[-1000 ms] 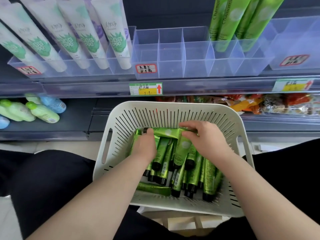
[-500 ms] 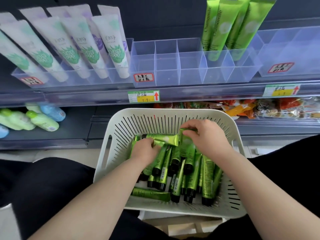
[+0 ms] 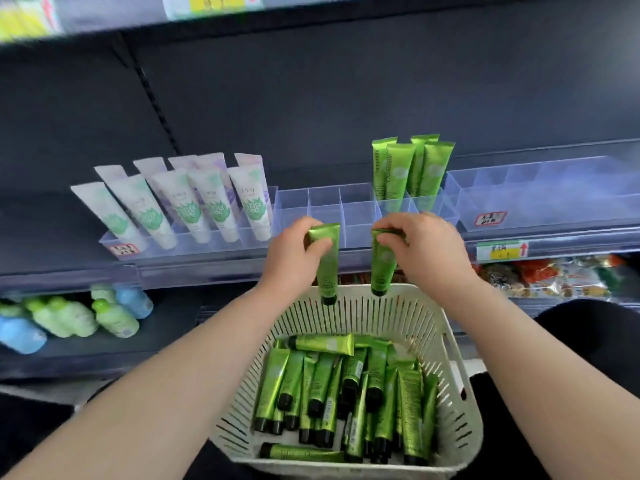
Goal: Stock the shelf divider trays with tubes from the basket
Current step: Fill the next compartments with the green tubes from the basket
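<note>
My left hand grips a green tube near its crimped end, black cap hanging down. My right hand holds a second green tube the same way. Both tubes hang just in front of the clear divider tray, above the far rim of the white slotted basket. Several more green tubes lie piled in the basket. Several green tubes stand upright in the tray's right compartments; its left and middle compartments hold nothing.
White and green tubes fill the tray on the left. A further clear tray sits at the right. Green and blue bottles lie on the lower shelf at left, snack packets at right. Dark shelf back panel above.
Both hands have risen out of the basket, each lifting one green tube up to the front of the divider tray. The camera view has tilted upward.
</note>
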A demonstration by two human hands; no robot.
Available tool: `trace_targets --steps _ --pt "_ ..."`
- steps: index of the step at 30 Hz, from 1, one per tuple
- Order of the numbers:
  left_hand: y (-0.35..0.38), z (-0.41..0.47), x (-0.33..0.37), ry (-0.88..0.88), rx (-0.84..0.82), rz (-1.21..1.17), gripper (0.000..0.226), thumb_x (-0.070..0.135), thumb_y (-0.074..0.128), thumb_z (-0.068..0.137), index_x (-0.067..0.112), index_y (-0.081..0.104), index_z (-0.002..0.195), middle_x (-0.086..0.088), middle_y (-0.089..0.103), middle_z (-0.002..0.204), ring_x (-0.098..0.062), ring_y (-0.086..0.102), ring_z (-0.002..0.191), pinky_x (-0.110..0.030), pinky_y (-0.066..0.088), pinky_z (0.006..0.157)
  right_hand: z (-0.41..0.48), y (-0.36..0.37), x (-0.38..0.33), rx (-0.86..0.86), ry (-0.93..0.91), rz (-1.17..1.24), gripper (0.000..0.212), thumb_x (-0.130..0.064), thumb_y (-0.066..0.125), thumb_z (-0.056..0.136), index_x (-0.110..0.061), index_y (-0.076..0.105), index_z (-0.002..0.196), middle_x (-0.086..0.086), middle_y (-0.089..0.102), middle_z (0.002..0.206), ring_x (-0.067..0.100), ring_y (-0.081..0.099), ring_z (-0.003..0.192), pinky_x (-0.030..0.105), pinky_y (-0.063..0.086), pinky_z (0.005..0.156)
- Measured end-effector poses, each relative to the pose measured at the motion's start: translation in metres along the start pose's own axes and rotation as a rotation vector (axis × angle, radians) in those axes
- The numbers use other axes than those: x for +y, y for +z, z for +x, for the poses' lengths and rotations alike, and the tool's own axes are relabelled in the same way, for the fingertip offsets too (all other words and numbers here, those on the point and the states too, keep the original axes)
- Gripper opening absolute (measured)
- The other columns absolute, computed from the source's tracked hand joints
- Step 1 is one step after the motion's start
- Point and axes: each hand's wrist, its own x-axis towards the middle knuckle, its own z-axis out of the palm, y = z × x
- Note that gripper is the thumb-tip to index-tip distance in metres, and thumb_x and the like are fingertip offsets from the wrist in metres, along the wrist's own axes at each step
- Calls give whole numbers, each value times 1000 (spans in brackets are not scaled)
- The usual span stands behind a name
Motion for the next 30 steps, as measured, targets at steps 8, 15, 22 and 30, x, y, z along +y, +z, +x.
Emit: trace_targets --steps 8,15,22,30 --pt "-15 68 67 34 230 -232 18 14 50 93 29 59 93 -3 66 87 -22 67 83 -44 60 70 54 -47 -12 313 -59 11 21 -22 52 94 -29 68 105 -5 70 97 29 53 97 37 38 77" --pt "11 124 79 53 244 -94 16 11 50 93 20 63 97 4 61 80 -24 62 82 -41 55 74 86 -42 11 243 -77 -75 22 -23 50 96 -29 67 108 -5 69 98 28 52 100 38 36 77" --pt "29 171 65 46 24 162 18 10 49 95 20 63 100 -2 61 91 -22 58 81 -33 50 72 102 -30 29 186 -111 -76 21 -22 52 95 -28 69 107 -5 70 94 26 54 95 37 37 74" --pt "35 179 44 9 5 193 20 10 50 95 18 62 109 -2 62 103 -18 55 89 -25 38 72 112 -29 27 197 -105 -30 20 -21 53 95 -23 70 106 -1 71 93 27 55 93 41 45 76"
